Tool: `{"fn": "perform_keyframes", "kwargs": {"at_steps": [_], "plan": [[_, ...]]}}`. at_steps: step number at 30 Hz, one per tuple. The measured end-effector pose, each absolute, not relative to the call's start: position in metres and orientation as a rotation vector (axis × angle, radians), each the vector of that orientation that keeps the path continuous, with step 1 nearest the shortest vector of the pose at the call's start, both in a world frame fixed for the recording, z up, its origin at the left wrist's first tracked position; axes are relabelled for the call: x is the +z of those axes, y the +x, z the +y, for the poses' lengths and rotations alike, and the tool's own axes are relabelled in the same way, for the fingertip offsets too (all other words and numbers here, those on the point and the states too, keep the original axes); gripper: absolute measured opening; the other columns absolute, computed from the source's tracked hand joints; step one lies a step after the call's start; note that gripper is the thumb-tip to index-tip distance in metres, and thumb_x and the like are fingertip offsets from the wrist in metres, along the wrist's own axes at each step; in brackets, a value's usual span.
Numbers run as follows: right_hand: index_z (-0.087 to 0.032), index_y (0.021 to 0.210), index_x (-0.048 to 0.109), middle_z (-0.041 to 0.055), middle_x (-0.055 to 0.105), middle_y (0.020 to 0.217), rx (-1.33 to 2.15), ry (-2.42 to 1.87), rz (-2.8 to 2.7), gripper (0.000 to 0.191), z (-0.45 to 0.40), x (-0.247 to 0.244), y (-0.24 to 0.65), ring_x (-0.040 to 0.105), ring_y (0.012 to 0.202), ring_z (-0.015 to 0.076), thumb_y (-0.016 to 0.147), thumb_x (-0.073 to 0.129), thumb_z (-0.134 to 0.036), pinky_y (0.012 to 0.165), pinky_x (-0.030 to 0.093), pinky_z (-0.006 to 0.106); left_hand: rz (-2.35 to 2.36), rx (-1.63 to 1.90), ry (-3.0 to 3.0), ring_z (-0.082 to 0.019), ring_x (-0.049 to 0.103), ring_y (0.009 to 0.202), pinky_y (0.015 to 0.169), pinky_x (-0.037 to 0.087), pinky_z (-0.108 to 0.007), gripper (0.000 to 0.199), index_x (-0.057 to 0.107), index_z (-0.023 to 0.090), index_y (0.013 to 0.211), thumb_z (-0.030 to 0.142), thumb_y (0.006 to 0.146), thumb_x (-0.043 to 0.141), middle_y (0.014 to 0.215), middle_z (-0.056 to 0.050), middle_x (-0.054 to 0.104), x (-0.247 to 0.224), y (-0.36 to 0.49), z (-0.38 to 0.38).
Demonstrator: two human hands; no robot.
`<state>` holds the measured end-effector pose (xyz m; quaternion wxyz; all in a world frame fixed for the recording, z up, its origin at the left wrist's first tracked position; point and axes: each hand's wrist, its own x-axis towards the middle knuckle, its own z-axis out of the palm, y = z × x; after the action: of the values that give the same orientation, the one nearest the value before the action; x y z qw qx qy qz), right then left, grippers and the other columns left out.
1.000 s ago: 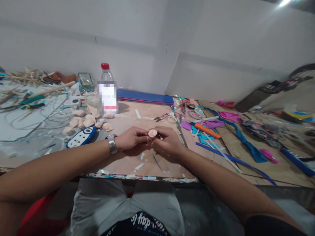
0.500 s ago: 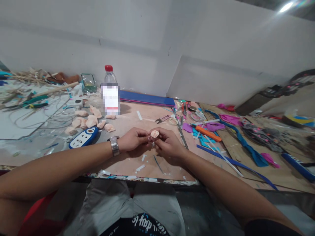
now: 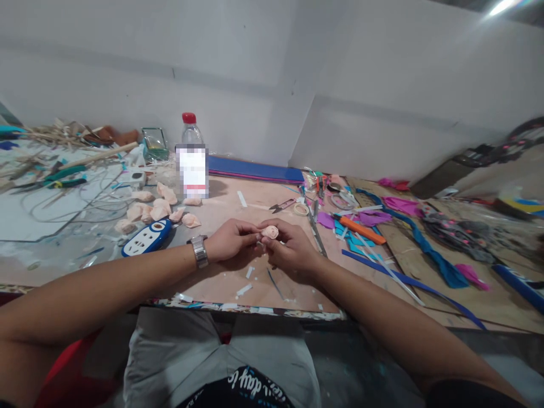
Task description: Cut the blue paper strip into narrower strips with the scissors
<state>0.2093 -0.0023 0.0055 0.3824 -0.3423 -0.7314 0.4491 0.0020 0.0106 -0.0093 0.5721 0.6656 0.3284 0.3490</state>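
A small peach-coloured rosebud (image 3: 270, 232) with layered petals sits between my two hands over the table. My right hand (image 3: 291, 247) is closed round its side and base. My left hand (image 3: 233, 240), with a metal watch on the wrist, is pinched at the bud's lower left; its fingertips meet those of my right hand, and the exact spot they grip is too small to tell. Several loose peach petals (image 3: 160, 208) lie to the left, behind a blue and white power strip (image 3: 147, 237).
A red-capped bottle (image 3: 192, 164) stands behind the petals. Small snips (image 3: 282, 205), a tape roll (image 3: 301, 209) and an orange cutter (image 3: 362, 229) lie to the right, with blue ribbon (image 3: 412, 283). Pliers (image 3: 63, 177) and wire lie at the left.
The bud has turned slightly between my fingers, showing its spiral top more. The whole view has shifted a little; both hands stay together.
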Motion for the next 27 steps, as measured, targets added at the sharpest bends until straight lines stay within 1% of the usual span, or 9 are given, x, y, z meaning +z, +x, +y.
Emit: {"fn": "perform_keyframes", "kwargs": {"at_steps": [3, 8, 11, 13, 16, 17, 21, 24, 27], "plan": [[-0.021, 0.128, 0.066, 0.0005, 0.066, 0.079, 1.131, -0.855, -1.894, 0.037, -0.001, 0.005, 0.210, 0.060, 0.058, 0.0120, 0.097, 0.067, -0.042, 0.049, 0.048, 0.022, 0.756, 0.805, 1.583, -0.019, 0.068, 0.084, 0.084, 0.051, -0.031, 0.043, 0.079, 0.013, 0.091, 0.054, 0.092, 0.067, 0.091, -0.009, 0.078, -0.006, 0.002, 0.010], [-0.020, 0.118, 0.072, -0.0002, 0.065, 0.074, 1.162, -0.866, -1.895, 0.032, -0.002, 0.008, 0.210, 0.058, 0.057, 0.0121, 0.098, 0.066, -0.044, 0.049, 0.047, 0.022, 0.775, 0.781, 1.608, -0.017, 0.067, 0.080, 0.081, 0.050, -0.029, 0.040, 0.079, 0.012, 0.090, 0.051, 0.092, 0.069, 0.088, -0.008, 0.078, -0.005, 0.001, 0.010], [-0.020, 0.117, 0.073, 0.0004, 0.065, 0.075, 1.191, -0.876, -1.876, 0.032, -0.003, 0.009, 0.210, 0.058, 0.059, 0.0124, 0.097, 0.066, -0.044, 0.050, 0.047, 0.023, 0.772, 0.781, 1.616, -0.017, 0.067, 0.081, 0.082, 0.050, -0.029, 0.038, 0.079, 0.012, 0.090, 0.049, 0.093, 0.068, 0.089, -0.009, 0.078, -0.005, 0.002, 0.010], [-0.021, 0.124, 0.071, 0.0001, 0.065, 0.076, 1.208, -0.890, -1.868, 0.036, -0.003, 0.011, 0.210, 0.058, 0.058, 0.0124, 0.096, 0.069, -0.043, 0.049, 0.047, 0.022, 0.766, 0.790, 1.621, -0.018, 0.067, 0.082, 0.083, 0.050, -0.029, 0.037, 0.079, 0.012, 0.090, 0.047, 0.094, 0.066, 0.090, -0.009, 0.078, -0.004, 0.002, 0.009], [-0.023, 0.137, 0.065, -0.0013, 0.064, 0.075, 1.253, -0.929, -1.837, 0.051, -0.005, 0.013, 0.209, 0.056, 0.055, 0.0116, 0.091, 0.075, -0.041, 0.047, 0.048, 0.022, 0.775, 0.810, 1.636, -0.017, 0.066, 0.081, 0.081, 0.050, -0.028, 0.035, 0.079, 0.012, 0.091, 0.045, 0.094, 0.067, 0.089, -0.008, 0.078, -0.003, 0.003, 0.007], [-0.022, 0.136, 0.066, -0.0009, 0.065, 0.076, 1.260, -0.939, -1.830, 0.051, -0.005, 0.014, 0.208, 0.056, 0.055, 0.0117, 0.089, 0.077, -0.040, 0.047, 0.048, 0.022, 0.781, 0.813, 1.642, -0.017, 0.066, 0.080, 0.081, 0.050, -0.028, 0.035, 0.080, 0.012, 0.091, 0.045, 0.093, 0.067, 0.088, -0.007, 0.078, -0.003, 0.002, 0.007], [-0.018, 0.119, 0.075, 0.0002, 0.065, 0.075, 1.280, -0.963, -1.823, 0.036, -0.008, 0.016, 0.206, 0.054, 0.053, 0.0110, 0.092, 0.071, -0.041, 0.043, 0.049, 0.021, 0.798, 0.809, 1.659, -0.019, 0.067, 0.083, 0.084, 0.051, -0.030, 0.038, 0.081, 0.011, 0.097, 0.048, 0.091, 0.070, 0.094, -0.008, 0.080, -0.003, 0.001, 0.008], [-0.017, 0.120, 0.076, -0.0015, 0.061, 0.068, 1.286, -0.977, -1.827, 0.036, -0.009, 0.018, 0.205, 0.052, 0.050, 0.0105, 0.094, 0.068, -0.041, 0.042, 0.047, 0.021, 0.804, 0.805, 1.665, -0.020, 0.068, 0.086, 0.086, 0.051, -0.031, 0.043, 0.080, 0.011, 0.103, 0.051, 0.091, 0.069, 0.099, -0.009, 0.080, -0.005, 0.001, 0.009], [-0.016, 0.120, 0.077, 0.0007, 0.066, 0.073, 1.222, -1.003, -1.866, 0.037, -0.009, 0.020, 0.204, 0.054, 0.055, 0.0114, 0.092, 0.070, -0.038, 0.046, 0.047, 0.021, 0.822, 0.808, 1.665, -0.020, 0.068, 0.083, 0.083, 0.051, -0.030, 0.045, 0.080, 0.010, 0.102, 0.052, 0.091, 0.069, 0.095, -0.009, 0.080, -0.009, 0.001, 0.010]]}}
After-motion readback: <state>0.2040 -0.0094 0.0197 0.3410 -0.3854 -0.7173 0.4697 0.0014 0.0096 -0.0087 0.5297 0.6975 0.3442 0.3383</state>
